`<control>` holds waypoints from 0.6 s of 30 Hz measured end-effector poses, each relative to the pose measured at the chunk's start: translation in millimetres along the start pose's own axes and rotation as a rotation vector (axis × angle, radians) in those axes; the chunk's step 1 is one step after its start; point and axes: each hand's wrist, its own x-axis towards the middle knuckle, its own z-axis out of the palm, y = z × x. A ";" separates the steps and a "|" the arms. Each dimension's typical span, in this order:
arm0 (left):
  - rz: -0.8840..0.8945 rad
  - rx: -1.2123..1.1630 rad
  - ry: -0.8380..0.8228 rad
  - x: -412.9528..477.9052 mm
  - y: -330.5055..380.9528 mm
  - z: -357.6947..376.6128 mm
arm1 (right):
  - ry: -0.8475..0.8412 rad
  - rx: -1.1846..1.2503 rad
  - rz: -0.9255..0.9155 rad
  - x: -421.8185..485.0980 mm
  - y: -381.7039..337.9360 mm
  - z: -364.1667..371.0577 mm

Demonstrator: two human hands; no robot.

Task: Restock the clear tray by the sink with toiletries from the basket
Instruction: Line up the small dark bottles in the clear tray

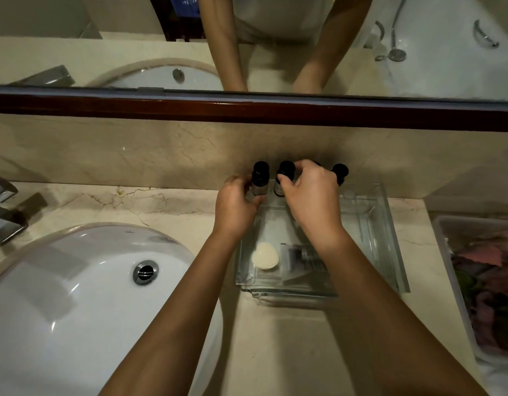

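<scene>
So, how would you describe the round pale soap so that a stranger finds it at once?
Start at the white sink; directly right of it a clear tray sits on the marble counter. The soap lies in the tray's near left corner. It is the only pale, flat disc there, unlike the upright dark-capped bottles.

We looked down on a beige marble counter (pixel 167 204) veined with dark cracks, a white oval sink (pixel 61 295) sunk into it, chrome drain (pixel 145 272) at its middle. A chrome faucet (pixel 4 210) stood at left. Above the marble backsplash (pixel 132 152), a dark wood-framed mirror (pixel 275 52) reflected a bathtub (pixel 447 52).
</scene>
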 end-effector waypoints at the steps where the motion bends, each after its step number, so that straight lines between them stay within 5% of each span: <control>1: -0.002 0.002 0.002 0.1 0.1 0.2 | 0.001 -0.004 -0.005 0.5 0.2 0.1; 18: -0.073 0.047 -0.032 -17.2 4.4 -19.4 | 0.103 0.149 0.035 -31.9 -1.6 -28.6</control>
